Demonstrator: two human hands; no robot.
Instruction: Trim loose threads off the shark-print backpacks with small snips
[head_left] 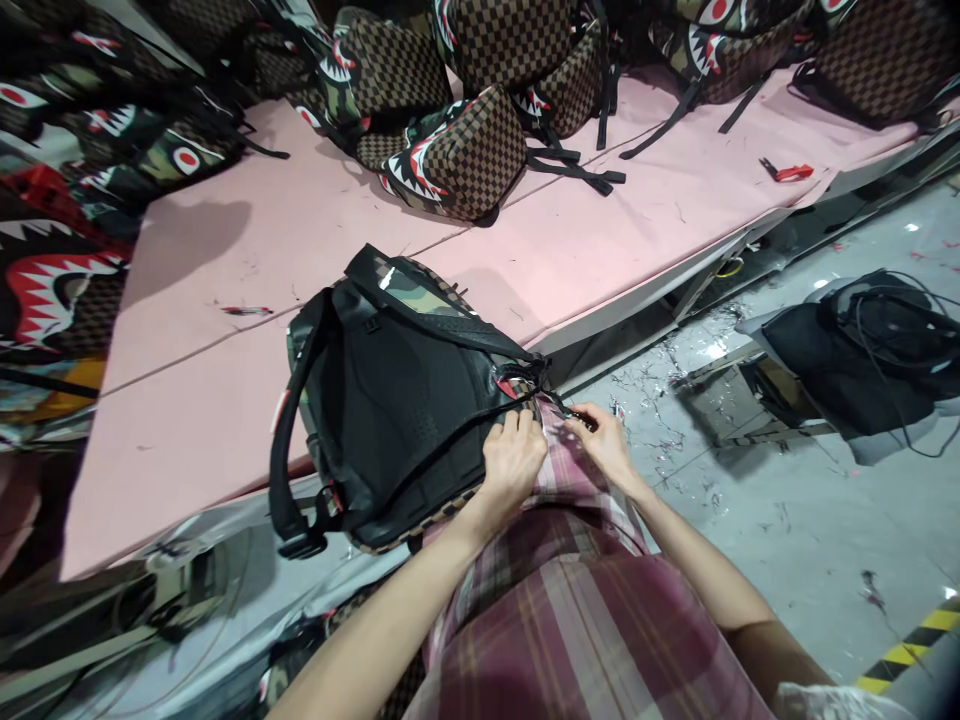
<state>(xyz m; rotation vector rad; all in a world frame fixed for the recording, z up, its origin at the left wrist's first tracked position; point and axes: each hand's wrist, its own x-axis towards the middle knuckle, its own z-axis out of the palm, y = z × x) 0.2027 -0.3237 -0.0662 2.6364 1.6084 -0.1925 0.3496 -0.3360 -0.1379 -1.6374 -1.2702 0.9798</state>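
Observation:
A backpack (420,410) lies with its black padded back panel up, partly on the pink table and partly against my lap. Camouflage and brown check cloth show at its edges. My left hand (516,450) is closed on the backpack's near right edge, beside the lower end of a shoulder strap (469,330). Just right of it, my right hand (602,438) is closed around a small dark tool that looks like thread snips (580,417), its tip pointing at the strap end. My fingers hide most of the tool.
Several checked backpacks with shark-mouth prints (469,155) stand along the back of the pink table (187,260). Red-handled snips (791,173) and a red pen-like item (246,310) lie on it. At right, a stool draped with black cloth (885,350) stands on a thread-littered floor (750,520).

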